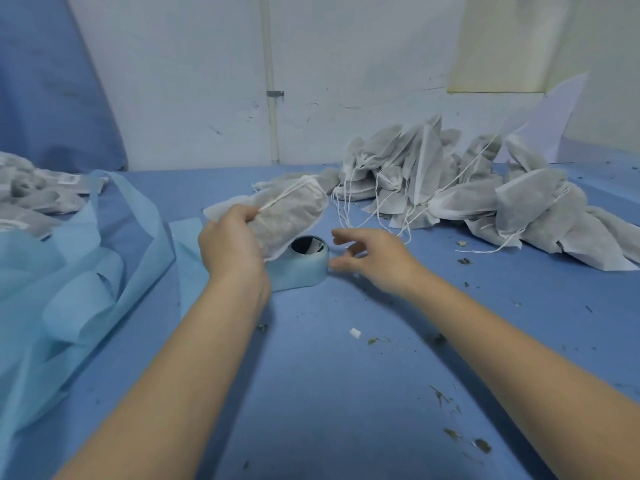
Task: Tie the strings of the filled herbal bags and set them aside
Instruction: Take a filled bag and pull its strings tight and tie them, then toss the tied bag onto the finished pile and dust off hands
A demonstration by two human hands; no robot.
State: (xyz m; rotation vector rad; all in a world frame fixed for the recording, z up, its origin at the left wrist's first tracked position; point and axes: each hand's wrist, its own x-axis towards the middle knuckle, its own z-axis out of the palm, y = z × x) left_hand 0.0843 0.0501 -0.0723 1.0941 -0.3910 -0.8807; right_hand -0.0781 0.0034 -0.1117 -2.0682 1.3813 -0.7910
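My left hand (230,242) grips a filled grey-white herbal bag (294,216) above the blue table, its white string (287,194) running from my fingers across the bag's top. My right hand (370,256) hovers just right of it with fingers spread and relaxed, holding nothing. A heap of filled herbal bags (460,192) with loose white strings lies at the back right. More bags (34,195) lie at the far left edge.
A roll of light-blue fabric tape (301,268) stands under the held bag, between my hands. Loose light-blue fabric strips (79,271) pile up on the left. Herb crumbs (450,434) and a small white scrap (355,332) dot the blue table (346,393). A white wall stands behind.
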